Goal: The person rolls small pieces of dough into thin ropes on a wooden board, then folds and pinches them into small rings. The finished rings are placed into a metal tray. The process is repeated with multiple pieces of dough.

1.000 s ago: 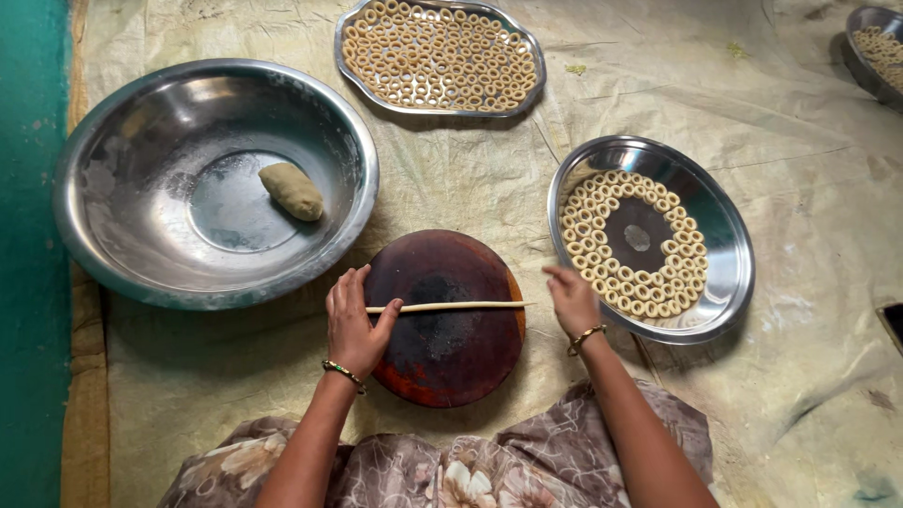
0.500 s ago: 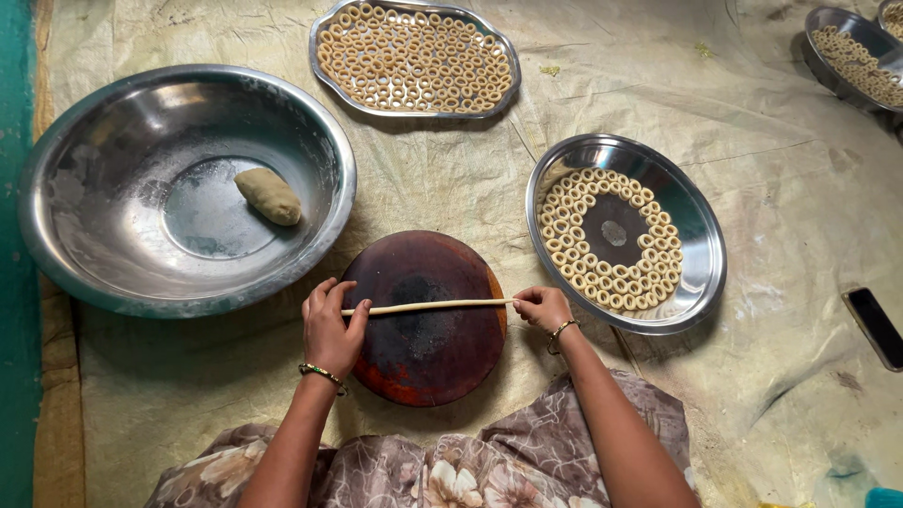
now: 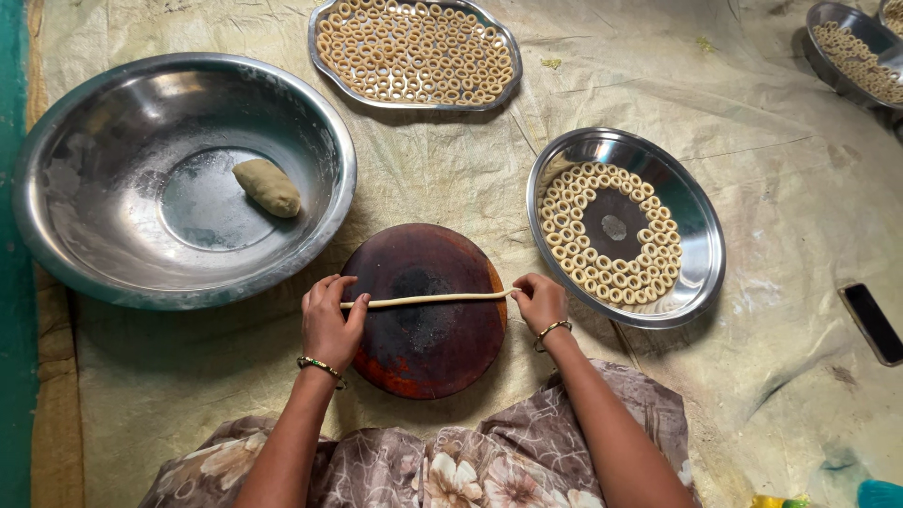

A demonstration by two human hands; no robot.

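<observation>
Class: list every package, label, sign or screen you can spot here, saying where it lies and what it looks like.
Phone: lies on the cloth at the right edge, beyond the round steel tray; a slim rectangle with a dark, unlit screen.
No packages, labels or signs show.

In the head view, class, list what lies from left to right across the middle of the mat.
Large steel bowl → dough lump → left hand → round wooden board → right hand → steel plate of dough rings → phone.
</observation>
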